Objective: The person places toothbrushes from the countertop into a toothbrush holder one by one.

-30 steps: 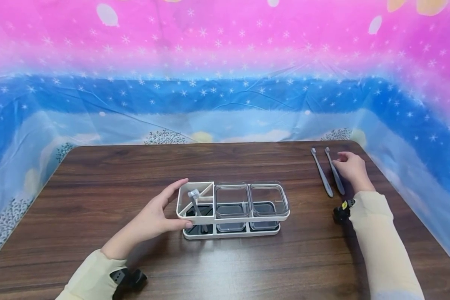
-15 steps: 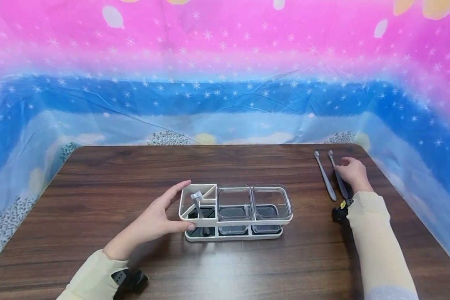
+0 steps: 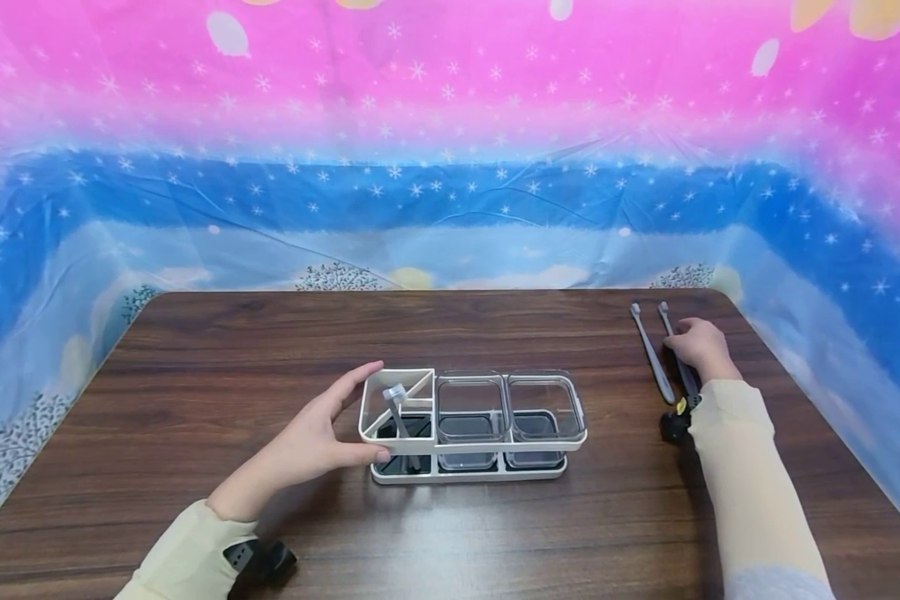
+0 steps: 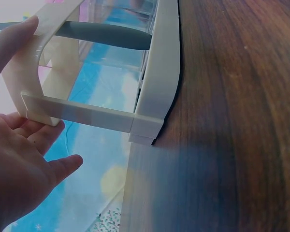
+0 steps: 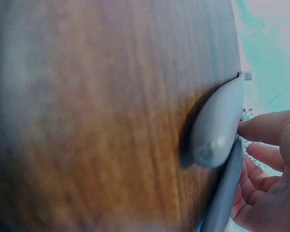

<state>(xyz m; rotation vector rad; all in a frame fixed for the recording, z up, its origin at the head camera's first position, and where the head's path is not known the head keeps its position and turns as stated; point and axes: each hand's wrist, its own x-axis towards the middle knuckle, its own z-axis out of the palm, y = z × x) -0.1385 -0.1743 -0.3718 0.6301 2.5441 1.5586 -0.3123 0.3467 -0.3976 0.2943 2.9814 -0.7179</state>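
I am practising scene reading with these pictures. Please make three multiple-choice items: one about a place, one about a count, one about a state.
1. Where does the white holder stand?
A. mid-table
B. far left corner
C. on the floor

2. How many grey toothbrushes lie flat by the right hand?
A. one
B. two
C. four

3. What does the left hand do?
A. hangs idle
B. grips the holder's left end
C. holds a cup

Key: 1 A, it stands on the wooden table; 2 B, a left toothbrush and a right toothbrush; 3 B, thumb and fingers bracket the end.
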